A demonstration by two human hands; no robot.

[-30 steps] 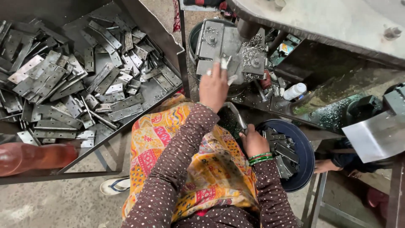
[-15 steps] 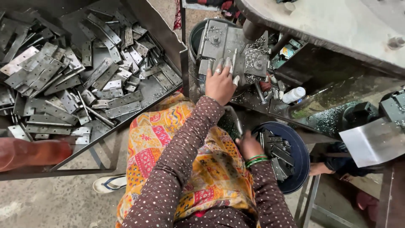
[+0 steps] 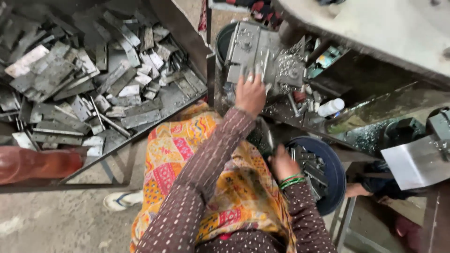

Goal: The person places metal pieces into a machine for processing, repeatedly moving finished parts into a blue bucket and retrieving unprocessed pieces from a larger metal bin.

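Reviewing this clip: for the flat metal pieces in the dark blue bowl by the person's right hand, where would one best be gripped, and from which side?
Probably by an upper end, from above. The metal pieces lie jumbled and overlapping in the blue bowl, so their ends stick up while the rim blocks the sides. The right hand already sits at the bowl's near-left edge; whether it holds one cannot be told.

Metal plates (image 3: pixel 93 89) fill a tray (image 3: pixel 185 40) at far left — a press die (image 3: pixel 262 56) stands right of it, a basin (image 3: pixel 335 180) of parts nearer, right.
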